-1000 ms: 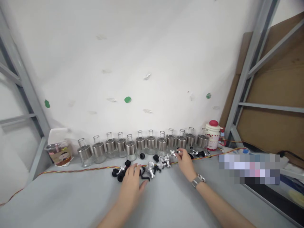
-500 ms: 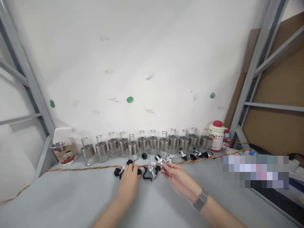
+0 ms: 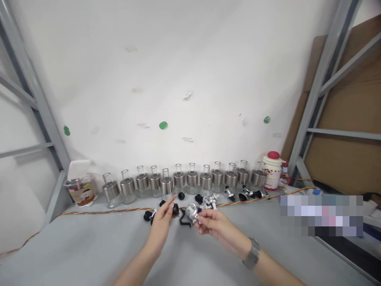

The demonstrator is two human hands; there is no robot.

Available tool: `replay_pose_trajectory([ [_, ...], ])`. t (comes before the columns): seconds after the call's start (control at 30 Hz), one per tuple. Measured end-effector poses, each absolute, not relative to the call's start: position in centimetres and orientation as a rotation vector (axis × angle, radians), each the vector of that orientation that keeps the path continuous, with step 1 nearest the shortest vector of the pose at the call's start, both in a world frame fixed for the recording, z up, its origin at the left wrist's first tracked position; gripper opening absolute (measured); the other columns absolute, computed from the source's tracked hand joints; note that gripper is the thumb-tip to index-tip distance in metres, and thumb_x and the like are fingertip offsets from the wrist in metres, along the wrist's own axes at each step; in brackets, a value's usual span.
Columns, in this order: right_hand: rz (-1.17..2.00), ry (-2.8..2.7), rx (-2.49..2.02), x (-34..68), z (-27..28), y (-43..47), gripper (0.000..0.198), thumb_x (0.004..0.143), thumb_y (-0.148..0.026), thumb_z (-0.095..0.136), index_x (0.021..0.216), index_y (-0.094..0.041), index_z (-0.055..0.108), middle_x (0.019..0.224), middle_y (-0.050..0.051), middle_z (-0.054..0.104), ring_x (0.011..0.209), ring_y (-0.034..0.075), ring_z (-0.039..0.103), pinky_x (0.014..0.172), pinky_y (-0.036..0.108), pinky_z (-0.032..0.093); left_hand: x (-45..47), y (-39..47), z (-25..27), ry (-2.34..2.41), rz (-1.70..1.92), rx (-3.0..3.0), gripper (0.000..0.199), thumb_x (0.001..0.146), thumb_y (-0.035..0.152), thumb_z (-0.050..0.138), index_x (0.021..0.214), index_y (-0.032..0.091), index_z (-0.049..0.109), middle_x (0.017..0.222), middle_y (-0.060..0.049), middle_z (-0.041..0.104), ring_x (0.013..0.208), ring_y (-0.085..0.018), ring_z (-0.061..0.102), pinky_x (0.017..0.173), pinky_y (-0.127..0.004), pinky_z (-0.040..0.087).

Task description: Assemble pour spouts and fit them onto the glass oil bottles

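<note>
My left hand (image 3: pixel 160 222) is closed on a dark round piece (image 3: pixel 176 209), gripped at the fingertips with its index finger pointing up and forward. My right hand (image 3: pixel 212 222) pinches a small silver metal fitting (image 3: pixel 197 220), partly covered by the fingers. Directly behind that fitting is a silver ring-shaped part (image 3: pixel 192 208). Between the hands lies a bent black crank handle (image 3: pixel 185 223). More silver parts (image 3: pixel 209 201) are heaped beyond my right hand. A black knob (image 3: pixel 147 215) lies left of my left hand, and another black knob (image 3: pixel 181 196) sits near the bottles.
Several glass bottles with steel collars (image 3: pixel 192 176) stand in a row along the wall. A twisted red-yellow wire (image 3: pixel 110 212) crosses the grey table (image 3: pixel 74 246). A packaged cup (image 3: pixel 81 192) is at the left, a white red-topped bottle (image 3: pixel 272 171) at the right.
My left hand has lifted and turned, bringing the dark round piece into view. My right hand has drawn nearer and slightly left, down to the silver ring-shaped part.
</note>
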State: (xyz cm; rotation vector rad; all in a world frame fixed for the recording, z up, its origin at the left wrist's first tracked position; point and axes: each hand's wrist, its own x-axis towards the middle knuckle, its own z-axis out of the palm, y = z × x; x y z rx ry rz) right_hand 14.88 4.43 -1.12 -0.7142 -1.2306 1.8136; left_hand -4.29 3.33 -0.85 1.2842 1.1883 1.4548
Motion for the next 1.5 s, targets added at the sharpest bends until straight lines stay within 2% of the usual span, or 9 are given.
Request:
replay_pose_trajectory([
  [0.1,1.804,-1.335,-0.696,14.5,-1.3,4.2,0.031,0.061,-0.038,0.072,0.072,-0.013,0.058,0.067,0.004,0.065,0.055,0.012,0.059,0.062,0.029,0.045,-3.6,2.9,-0.3,0.849,1.437,0.944,0.03,0.07,0.034,0.063,0.092,0.014,0.065,0.092,-0.007,0.06,0.086,-0.018,0.054,0.081,-0.03,0.042],
  [0.23,1.799,-1.458,-0.713,13.9,-1.7,3.7,0.034,0.059,-0.041,0.072,0.071,-0.013,0.056,0.063,0.003,0.065,0.052,0.013,0.06,0.059,0.029,0.045,-2.7,2.2,-0.1,0.78,1.444,0.733,0.021,0.062,0.028,0.073,0.076,0.015,0.066,0.083,-0.005,0.062,0.081,-0.016,0.057,0.08,-0.028,0.042],
  [0.37,1.779,-1.468,-0.731,13.6,-2.1,3.7,0.037,0.058,-0.045,0.071,0.069,-0.014,0.054,0.061,0.002,0.064,0.05,0.013,0.06,0.056,0.029,0.045,-2.0,1.5,0.1,0.834,1.404,0.812,0.022,0.065,0.033,0.07,0.073,0.013,0.063,0.073,-0.004,0.061,0.07,-0.014,0.057,0.069,-0.026,0.044],
  [0.57,1.679,-1.453,-0.726,13.8,-1.4,3.8,0.037,0.06,-0.048,0.068,0.069,-0.015,0.055,0.061,0.001,0.063,0.05,0.012,0.058,0.055,0.029,0.046,-2.3,2.0,-0.7,0.884,1.464,0.822,0.025,0.064,0.036,0.07,0.068,0.013,0.06,0.069,-0.003,0.062,0.069,-0.015,0.059,0.076,-0.032,0.046],
  [0.83,1.362,-1.424,-0.883,14.2,-0.7,4.2,0.04,0.061,-0.056,0.064,0.067,-0.017,0.054,0.058,-0.001,0.058,0.051,0.012,0.053,0.055,0.028,0.045,-2.8,2.1,-0.6,0.828,1.409,0.772,0.022,0.063,0.032,0.071,0.076,0.017,0.063,0.08,-0.003,0.065,0.078,-0.014,0.06,0.083,-0.03,0.042],
  [1.03,1.264,-1.487,-0.893,14.0,-1.5,4.4,0.04,0.065,-0.057,0.059,0.069,-0.018,0.052,0.059,-0.001,0.056,0.054,0.013,0.053,0.056,0.029,0.044,-3.1,2.5,-0.9,0.842,1.339,0.798,0.019,0.066,0.031,0.069,0.076,0.017,0.063,0.081,-0.003,0.065,0.076,-0.013,0.06,0.075,-0.026,0.043],
  [1.2,1.25,-1.565,-0.882,14.0,-2.0,4.1,0.034,0.071,-0.051,0.056,0.072,-0.018,0.052,0.062,0.0,0.056,0.057,0.014,0.054,0.058,0.029,0.044,-3.1,2.6,-1.2,0.854,1.284,0.733,0.028,0.066,0.033,0.069,0.091,0.02,0.063,0.091,-0.005,0.065,0.077,-0.015,0.063,0.069,-0.026,0.045],
  [1.4,1.273,-1.613,-0.873,13.9,-2.1,3.8,0.03,0.074,-0.048,0.056,0.076,-0.018,0.053,0.065,0.0,0.056,0.06,0.014,0.054,0.059,0.028,0.045,-2.7,2.2,-0.6,0.752,1.299,0.715,0.021,0.069,0.024,0.067,0.088,0.013,0.067,0.097,-0.009,0.066,0.087,-0.017,0.061,0.085,-0.028,0.045],
  [1.5,1.232,-1.623,-0.882,13.9,-2.1,4.0,0.029,0.075,-0.046,0.055,0.077,-0.017,0.053,0.065,0.0,0.056,0.061,0.014,0.054,0.06,0.028,0.044,-2.6,2.0,-0.4,0.761,1.324,0.738,0.027,0.066,0.022,0.07,0.091,0.013,0.067,0.098,-0.009,0.066,0.092,-0.018,0.059,0.089,-0.029,0.042],
])
